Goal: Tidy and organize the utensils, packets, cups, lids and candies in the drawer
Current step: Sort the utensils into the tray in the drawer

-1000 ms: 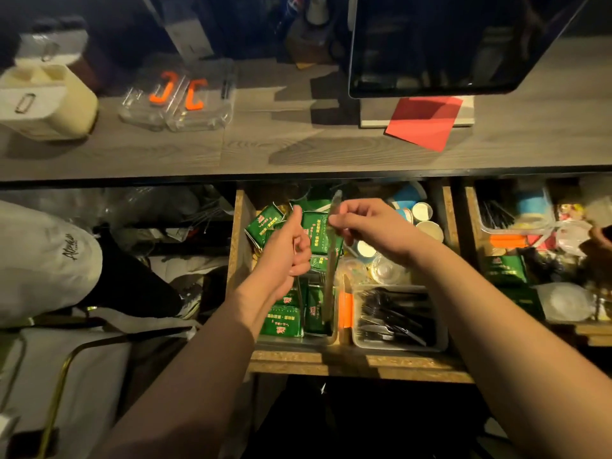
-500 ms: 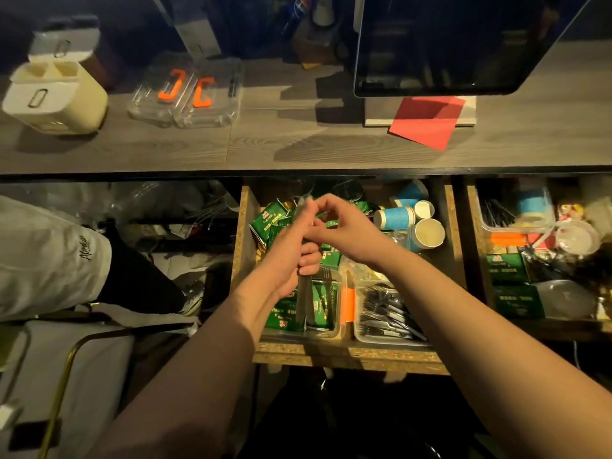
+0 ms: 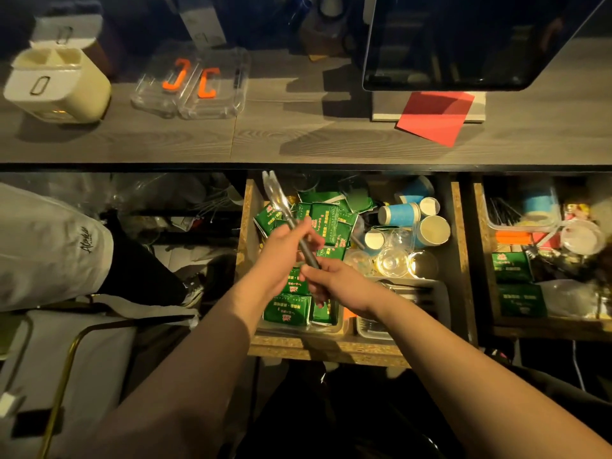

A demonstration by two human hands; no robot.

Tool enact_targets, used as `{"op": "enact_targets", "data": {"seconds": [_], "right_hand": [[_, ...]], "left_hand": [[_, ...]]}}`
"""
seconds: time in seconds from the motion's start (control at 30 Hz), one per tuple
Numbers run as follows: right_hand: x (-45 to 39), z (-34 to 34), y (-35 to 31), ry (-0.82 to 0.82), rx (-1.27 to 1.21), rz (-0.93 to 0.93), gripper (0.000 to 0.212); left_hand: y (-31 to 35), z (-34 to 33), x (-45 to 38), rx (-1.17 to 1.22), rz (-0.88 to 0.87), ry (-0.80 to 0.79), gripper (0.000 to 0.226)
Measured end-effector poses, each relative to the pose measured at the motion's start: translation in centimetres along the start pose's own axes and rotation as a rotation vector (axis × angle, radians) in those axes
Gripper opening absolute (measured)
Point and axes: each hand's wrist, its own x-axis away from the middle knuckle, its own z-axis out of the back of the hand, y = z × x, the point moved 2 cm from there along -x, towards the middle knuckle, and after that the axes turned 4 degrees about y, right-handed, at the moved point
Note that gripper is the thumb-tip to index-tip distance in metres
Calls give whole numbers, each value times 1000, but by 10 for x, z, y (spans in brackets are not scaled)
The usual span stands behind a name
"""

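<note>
Over the open wooden drawer [image 3: 246,226], both my hands hold a bundle of long plastic utensils [image 3: 280,202] that slants up to the far left. My left hand [image 3: 284,251] grips its middle. My right hand [image 3: 337,286] is closed on its lower end. Under them lie several green packets [image 3: 326,220], some in a clear tray [image 3: 298,326] at the drawer's front. Blue paper cups [image 3: 399,214] and clear lids [image 3: 392,261] fill the drawer's right side. A clear box of dark cutlery [image 3: 414,293] sits front right, partly hidden by my right forearm.
A second drawer [image 3: 480,260] to the right holds more packets, a clear box and lids. Above, the wooden counter [image 3: 265,137] carries a cream container [image 3: 59,84], clear boxes with orange clips [image 3: 195,82], a red paper [image 3: 433,117] and a screen [image 3: 463,38]. A person in white [image 3: 49,243] is at left.
My hands have come nearer the drawer's front, the right hand sliding to the bundle's lower end. The utensil bundle now sticks out up-left, where before it was mostly hidden between my hands.
</note>
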Motion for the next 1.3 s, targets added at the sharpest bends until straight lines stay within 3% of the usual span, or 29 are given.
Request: {"op": "enact_targets", "data": {"seconds": [0.1, 0.17, 0.23, 0.3, 0.5, 0.7, 0.97, 1.1, 1.3], "right_hand": [[-6, 3, 5, -70, 28, -54, 12], [-15, 11, 22, 86, 238, -89, 11], [-22, 19, 46, 306, 606, -116, 19], [-23, 16, 69, 378, 758, -192, 25], [-39, 5, 108, 542, 663, -393, 23], [-64, -3, 104, 719, 585, -380, 36], [-94, 9, 118, 684, 596, -536, 32], [-102, 5, 127, 681, 481, -467, 16], [-87, 2, 105, 625, 265, -228, 31]], "left_hand": [[-24, 6, 0, -49, 27, 60, 33], [-40, 17, -3, -62, 11, 145, 32], [-54, 24, -4, -41, 24, 171, 29], [-68, 30, -3, -83, 67, 188, 28], [-96, 40, -5, -64, 177, 196, 29], [-108, 43, -7, -29, 220, 179, 30], [-122, 56, -16, -19, 211, 163, 32], [-129, 62, -20, -39, 189, 138, 29], [-128, 62, -19, -91, 184, 97, 28]]}}
